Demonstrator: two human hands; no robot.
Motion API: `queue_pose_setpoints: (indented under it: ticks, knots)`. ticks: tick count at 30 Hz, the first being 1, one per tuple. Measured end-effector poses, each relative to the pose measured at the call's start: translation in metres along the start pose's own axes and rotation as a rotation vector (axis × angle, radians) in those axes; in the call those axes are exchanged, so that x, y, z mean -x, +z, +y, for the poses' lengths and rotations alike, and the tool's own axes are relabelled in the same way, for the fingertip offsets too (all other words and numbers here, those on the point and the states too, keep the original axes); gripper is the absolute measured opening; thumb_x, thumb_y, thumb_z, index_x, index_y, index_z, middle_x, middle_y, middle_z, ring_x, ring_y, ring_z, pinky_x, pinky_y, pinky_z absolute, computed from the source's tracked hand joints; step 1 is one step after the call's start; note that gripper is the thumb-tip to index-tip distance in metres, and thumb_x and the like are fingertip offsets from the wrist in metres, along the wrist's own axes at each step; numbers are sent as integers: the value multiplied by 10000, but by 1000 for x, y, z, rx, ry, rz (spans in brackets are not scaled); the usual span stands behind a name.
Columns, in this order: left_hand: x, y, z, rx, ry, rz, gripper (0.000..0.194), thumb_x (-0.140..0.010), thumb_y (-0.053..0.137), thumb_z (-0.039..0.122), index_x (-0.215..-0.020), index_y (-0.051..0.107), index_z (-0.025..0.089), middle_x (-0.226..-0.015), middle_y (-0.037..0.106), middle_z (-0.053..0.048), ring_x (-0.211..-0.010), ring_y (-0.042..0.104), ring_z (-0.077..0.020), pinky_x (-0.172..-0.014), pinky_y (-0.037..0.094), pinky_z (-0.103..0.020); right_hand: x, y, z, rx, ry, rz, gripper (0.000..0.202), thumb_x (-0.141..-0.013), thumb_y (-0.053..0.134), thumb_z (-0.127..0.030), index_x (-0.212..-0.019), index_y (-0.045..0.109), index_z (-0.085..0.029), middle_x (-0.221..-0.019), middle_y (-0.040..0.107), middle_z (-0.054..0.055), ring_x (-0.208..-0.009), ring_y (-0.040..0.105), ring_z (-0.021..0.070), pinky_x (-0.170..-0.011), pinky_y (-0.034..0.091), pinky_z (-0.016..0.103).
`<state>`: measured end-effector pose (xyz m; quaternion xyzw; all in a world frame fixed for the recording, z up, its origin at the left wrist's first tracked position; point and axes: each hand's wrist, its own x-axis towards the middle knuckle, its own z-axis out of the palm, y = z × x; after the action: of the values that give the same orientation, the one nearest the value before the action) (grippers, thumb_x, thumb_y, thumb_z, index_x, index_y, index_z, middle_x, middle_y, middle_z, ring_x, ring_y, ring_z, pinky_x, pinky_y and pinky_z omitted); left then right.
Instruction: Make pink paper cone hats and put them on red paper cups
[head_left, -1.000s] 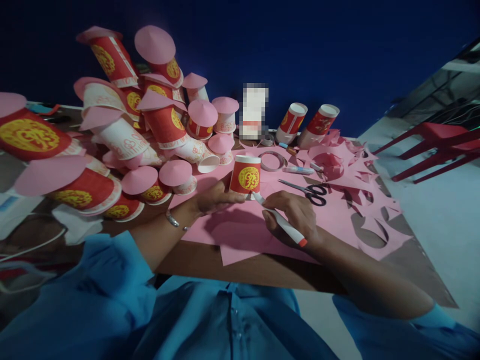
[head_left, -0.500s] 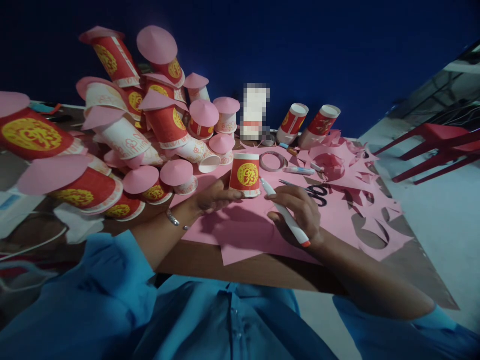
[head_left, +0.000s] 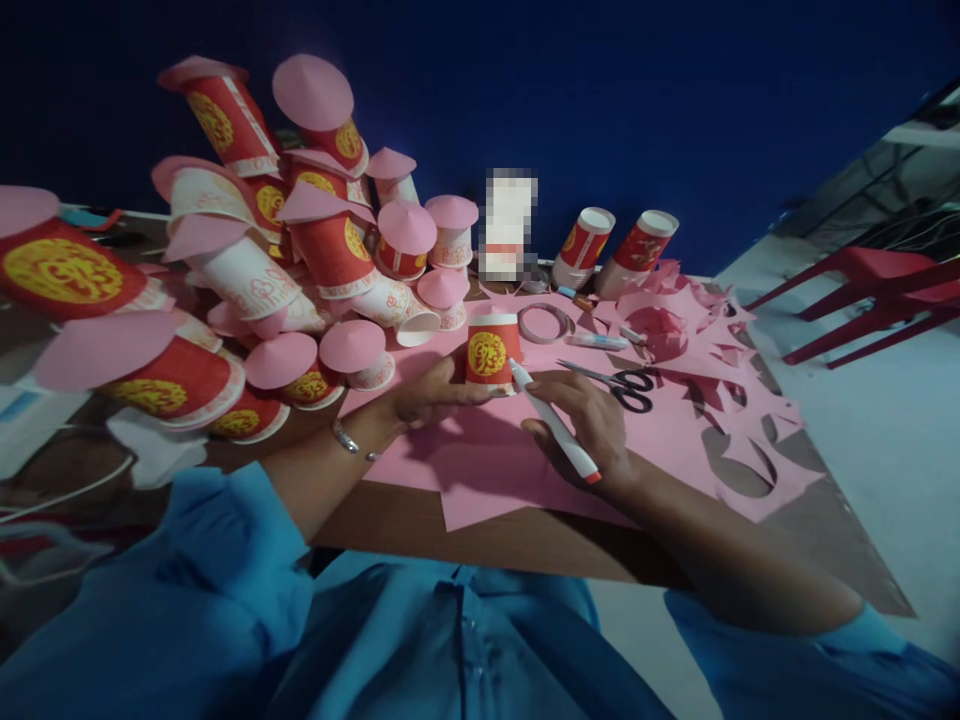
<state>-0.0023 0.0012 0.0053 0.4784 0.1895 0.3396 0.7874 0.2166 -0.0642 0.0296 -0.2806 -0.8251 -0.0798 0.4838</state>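
Observation:
A red paper cup (head_left: 491, 349) with a gold emblem stands upside down on a pink paper sheet (head_left: 495, 460). My left hand (head_left: 429, 391) grips the cup at its base from the left. My right hand (head_left: 589, 421) holds a white pen (head_left: 553, 433) with a red end, its tip touching the paper at the cup's lower right rim. Black scissors (head_left: 622, 385) lie just beyond my right hand.
A big heap of red cups with pink cone lids (head_left: 247, 270) fills the table's left. Two upside-down cups (head_left: 611, 245) stand at the back, with a tape ring (head_left: 545, 322), a marker (head_left: 598, 341) and pink paper scraps (head_left: 720, 350). Red chairs (head_left: 870, 290) are at right.
The pen tip moved around the cup's base, out to the right side and back in to the lower right rim. My left hand kept its hold on the cup.

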Motion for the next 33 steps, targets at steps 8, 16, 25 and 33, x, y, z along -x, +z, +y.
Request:
queue_pose_setpoints:
  ticks: [8,16,25,33]
  knots:
    - [1,-1,-2,-50,-9,84,684,-675,937,194,-1291,639,208,-1016,778,-57,-1000,742,-229,-975,547,-365,-1,-1,0,-56,-31,7,298,-1024,612,-298,-1292,565,-176,-974,774,122,-855,764,237,-711,628,350]
    - [0,-1,2,-1,-19,41,610,-720,892,232,-1287,671,192,-1191,768,-119,-1105,717,-254,-911,539,-334,-5,-3,-4,-54,-58,22,168,-961,634,-181,-1127,607,-182,-790,739,54,-691,723,189,-629,594,287]
    - [0,2,1,-66,12,35,534,-745,878,229,-1236,676,175,-1159,759,-115,-1106,708,-256,-987,526,-375,-4,-3,-5,-34,-47,-2,202,-924,641,-141,-1116,615,-198,-806,748,43,-698,731,185,-632,602,291]
    - [0,1,-1,-109,20,33,532,-753,878,245,-1232,660,172,-1132,735,-107,-1062,698,-252,-961,531,-378,-6,-3,-6,-23,-32,-28,187,-932,631,-128,-1101,602,-203,-799,745,38,-696,734,178,-622,599,283]
